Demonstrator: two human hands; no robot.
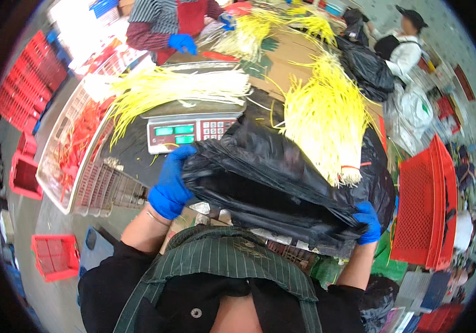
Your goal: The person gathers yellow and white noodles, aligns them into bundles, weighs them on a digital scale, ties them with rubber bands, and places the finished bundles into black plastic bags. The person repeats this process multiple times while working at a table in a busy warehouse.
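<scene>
Both my hands wear blue gloves and stretch a black plastic bag (258, 162) between them, its mouth spread towards me. My left hand (173, 183) grips the rim at one end, and my right hand (367, 222) grips the other. Beyond the bag stands a digital weighing scale (175, 133) with lit green displays. A bundle of pale yellow chives (179, 85) lies across its metal pan, white ends to the right. A second, larger heap of yellow chives (323, 120) rests on black plastic to the right, with a red tie (352, 166) near its cut ends.
At left stands a white plastic crate (75, 195) holding red strips (81, 143). Red crates (29, 83) are stacked behind it. A red basket (423, 204) stands at right. Across the table, a person in blue gloves (183, 43) is beside more chives (244, 35); another person (404, 54) stands far right.
</scene>
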